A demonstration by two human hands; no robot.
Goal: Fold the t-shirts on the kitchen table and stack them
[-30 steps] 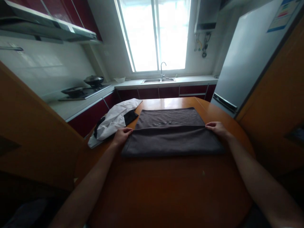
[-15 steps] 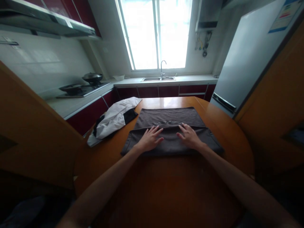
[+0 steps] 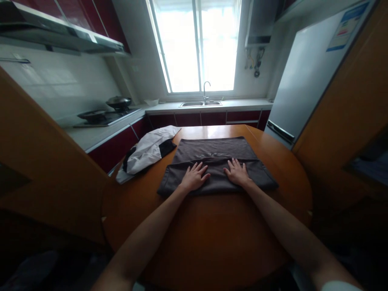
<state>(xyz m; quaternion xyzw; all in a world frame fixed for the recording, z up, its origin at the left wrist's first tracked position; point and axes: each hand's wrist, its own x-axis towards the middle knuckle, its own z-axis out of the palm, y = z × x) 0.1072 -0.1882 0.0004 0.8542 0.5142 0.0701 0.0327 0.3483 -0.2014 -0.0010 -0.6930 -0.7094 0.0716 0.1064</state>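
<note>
Dark brown folded cloth garment (image 3: 216, 165) lies flat on the round orange-brown wooden table (image 3: 212, 234), toward the far half, near edge folded up over the middle. Left hand (image 3: 194, 178) and right hand (image 3: 237, 173) both rest palm-down on the folded flap, side by side near its centre, fingers spread and flat, gripping nothing, just pressing the fabric. Cloth looks soft, light and limp, no stiffness; probably slides a bit on the glossy tabletop and creases easily, so it likely needs flat pressure to hold the fold. Best hold points, judging from the layout: the two outer corners of the folded edge, pinched thumb over fingers, or the side hems. White and black crumpled garment (image 3: 148, 151) sits just beside the brown one on the left, hanging partly over the table rim. Behind: steel sink with tap (image 3: 201, 103) under the window, dark wok on the stove (image 3: 119, 103), grey fridge (image 3: 300, 93) at right.
</note>
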